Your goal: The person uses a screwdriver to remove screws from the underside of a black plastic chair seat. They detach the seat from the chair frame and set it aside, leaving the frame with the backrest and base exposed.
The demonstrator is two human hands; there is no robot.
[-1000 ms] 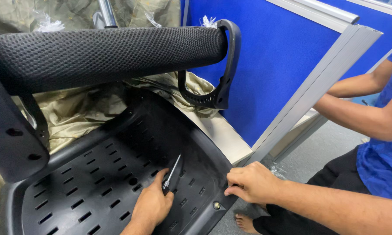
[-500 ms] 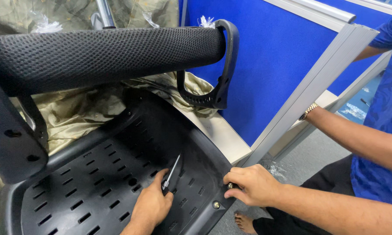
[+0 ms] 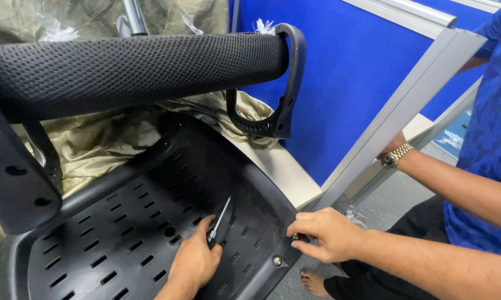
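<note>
Screwdriver [image 3: 219, 221] gripped in my left hand [image 3: 192, 265] over the black slotted seat pan [image 3: 95, 244].
Slim silver shaft points up-right; my right hand [image 3: 325, 233] pinches the pan's edge.

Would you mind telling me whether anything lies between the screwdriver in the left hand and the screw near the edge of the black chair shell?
Nothing visible does. The left hand holds the screwdriver against the slotted chair shell; only bare plastic lies between it and the brass-coloured screw. The right hand grips the shell's rim just beyond the screw, without covering it.
</note>
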